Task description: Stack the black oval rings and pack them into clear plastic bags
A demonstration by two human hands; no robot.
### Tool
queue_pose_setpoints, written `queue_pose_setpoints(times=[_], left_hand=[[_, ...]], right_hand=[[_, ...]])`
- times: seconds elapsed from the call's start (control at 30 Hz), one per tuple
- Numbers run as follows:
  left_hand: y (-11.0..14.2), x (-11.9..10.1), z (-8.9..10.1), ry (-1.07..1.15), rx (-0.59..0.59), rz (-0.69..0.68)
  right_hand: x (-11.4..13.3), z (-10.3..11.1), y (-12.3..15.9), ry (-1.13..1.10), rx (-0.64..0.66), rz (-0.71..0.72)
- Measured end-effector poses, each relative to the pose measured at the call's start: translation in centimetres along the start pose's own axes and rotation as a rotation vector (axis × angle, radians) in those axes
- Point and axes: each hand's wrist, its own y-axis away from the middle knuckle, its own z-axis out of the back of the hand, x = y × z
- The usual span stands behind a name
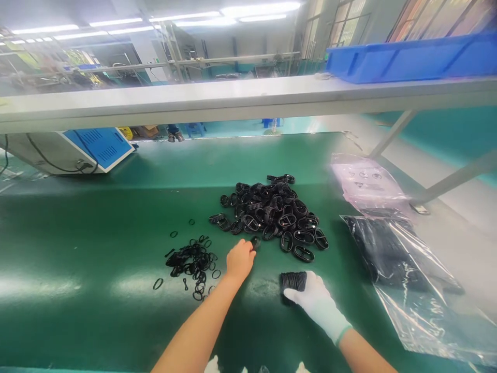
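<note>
This looks like a factory assembly workshop, shown by the long glossy green workbench (97,228) bearing a heap of small black coiled cables (267,210), the blue rectangular plastic bin (411,58) on a raised white shelf (194,98), the blue-and-white boxy vented machine (99,147), and rows of bright white ceiling tube lights (260,9).

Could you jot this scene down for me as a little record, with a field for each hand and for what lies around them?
Left hand: bare, fingertips at a small black coil; firmness of grip unclear
Right hand: white-gloved, gripping a ridged black bundle
Beyond the hands: heap of coiled black cables
Left of the hands: loose black bands
Right side: clear plastic bag with dark contents; pinkish bag behind it
Surface: green tabletop
Shelf: blue bin at right
</note>
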Motion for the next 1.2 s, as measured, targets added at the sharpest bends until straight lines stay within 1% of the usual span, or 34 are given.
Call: queue_pose_setpoints(times=[0.1,0.17,0.27,0.37,0.5,0.6,0.7,0.77,0.83,0.9,0.97,1.0,1.07,1.13,1.2], left_hand=[[3.9,-0.1,-2.5,0.136,0.172,0.024],[6.1,-0.1,-4.3,0.231,0.26,0.043],[7.8,-0.2,-6.5,0.34,0.314,0.061],[8.1,-0.4,-7.4,0.404,0.303,0.055],[8.0,-0.6,-7.4,0.462,0.282,0.057],[8.0,-0.7,-7.4,0.476,0.31,0.075],[8.1,-0.7,-7.4,0.46,0.334,0.087],[8.3,-0.6,-7.0,0.448,0.354,0.104],[8.6,-0.4,-6.3,0.38,0.341,0.104],[8.9,-0.4,-5.5,0.243,0.287,0.045],[8.9,-0.4,-5.1,0.095,0.245,-0.064],[8.8,-0.4,-5.0,0.046,0.246,-0.11],[8.5,-0.5,-5.1,-0.004,0.267,-0.16],[8.2,-0.5,-5.4,-0.007,0.266,-0.164],[7.9,-0.6,-5.5,0.014,0.246,-0.163]], right_hand=[[0.1,0.3,0.3,-0.008,-0.015,0.012],[0.2,0.4,0.4,-0.01,-0.021,0.023],[0.2,0.5,0.6,-0.01,-0.026,0.036],[0.1,0.5,0.7,0.004,-0.027,0.041],[0.0,0.4,0.5,0.03,-0.025,0.05],[0.2,0.2,0.6,0.039,-0.024,0.028],[0.9,0.0,0.9,0.061,-0.052,-0.002],[1.3,-0.1,1.1,0.072,-0.072,-0.013],[1.7,-0.2,1.2,0.071,-0.08,-0.021],[1.8,-0.4,1.1,0.067,-0.089,-0.026],[1.8,-0.7,1.1,0.064,-0.104,-0.022],[1.7,-0.8,1.1,0.065,-0.113,-0.018],[1.6,-0.7,1.1,0.066,-0.12,-0.009],[1.3,-0.2,0.9,0.017,-0.075,-0.002],[0.9,0.8,0.5,-0.071,0.019,0.009]])
